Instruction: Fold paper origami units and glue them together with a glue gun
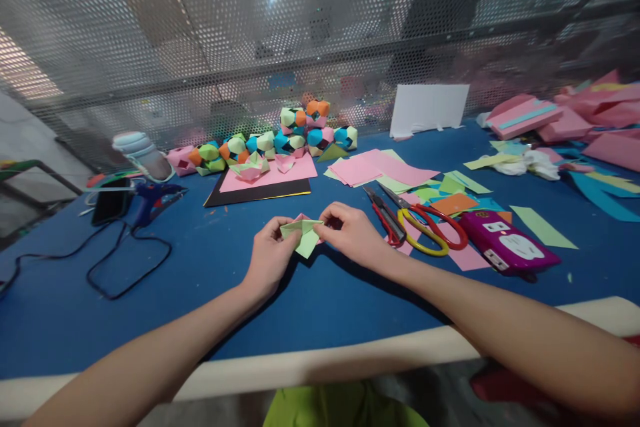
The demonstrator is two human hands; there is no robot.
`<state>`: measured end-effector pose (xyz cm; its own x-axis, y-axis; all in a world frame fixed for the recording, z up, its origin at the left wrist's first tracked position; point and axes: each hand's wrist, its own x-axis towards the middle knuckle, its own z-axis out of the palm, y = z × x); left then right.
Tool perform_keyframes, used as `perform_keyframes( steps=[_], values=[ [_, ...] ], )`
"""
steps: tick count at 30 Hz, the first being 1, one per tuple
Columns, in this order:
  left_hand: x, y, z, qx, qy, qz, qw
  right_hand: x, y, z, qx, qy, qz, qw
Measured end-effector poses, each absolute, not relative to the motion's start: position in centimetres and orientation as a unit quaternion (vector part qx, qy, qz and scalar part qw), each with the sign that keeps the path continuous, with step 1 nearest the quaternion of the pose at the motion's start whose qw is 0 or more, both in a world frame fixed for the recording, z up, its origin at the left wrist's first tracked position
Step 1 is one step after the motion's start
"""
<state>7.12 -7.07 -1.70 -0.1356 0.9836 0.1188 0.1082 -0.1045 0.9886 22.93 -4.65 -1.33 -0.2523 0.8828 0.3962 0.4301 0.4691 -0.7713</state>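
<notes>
My left hand point(270, 250) and my right hand point(350, 232) pinch a small folded paper piece point(304, 235), pale green with pink showing at its top, just above the blue table point(150, 293). Both hands have fingers closed on its edges, left on the left side, right on the right side. Behind them lie pink sheets on a black sheet point(260, 187) with small folded pieces, and a row of colourful folded paper cubes point(270, 140).
Scissors point(425, 223) and a small cutter point(385, 213) lie right of my right hand, beside a purple power strip point(507, 250). Loose coloured sheets point(385, 170) spread right. A glue gun point(150, 200) with black cable and a bottle point(143, 153) stand left. Perforated metal wall behind.
</notes>
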Motion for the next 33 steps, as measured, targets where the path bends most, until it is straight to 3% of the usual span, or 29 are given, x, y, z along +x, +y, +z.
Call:
perform_keyframes(
  steps=[9, 18, 28, 33],
  values=[
    [7.0, -7.1, -2.2, 0.535, 0.551, 0.515, 0.381, 22.4, -4.9, -1.6, -0.425, -0.756, 0.283, 0.41],
    [7.4, -7.4, -1.5, 0.543, 0.518, 0.467, 0.468, 23.1, -4.5, -1.7, -0.392, -0.786, 0.244, 0.41],
    [6.9, -7.4, -1.6, 0.576, 0.552, 0.453, 0.398, 23.1, -4.8, -1.0, -0.409, -0.76, 0.329, 0.383],
    [7.1, -7.4, -1.9, 0.548, 0.55, 0.483, 0.406, 22.8, -5.0, -1.0, -0.438, -0.767, 0.285, 0.372]
  ],
)
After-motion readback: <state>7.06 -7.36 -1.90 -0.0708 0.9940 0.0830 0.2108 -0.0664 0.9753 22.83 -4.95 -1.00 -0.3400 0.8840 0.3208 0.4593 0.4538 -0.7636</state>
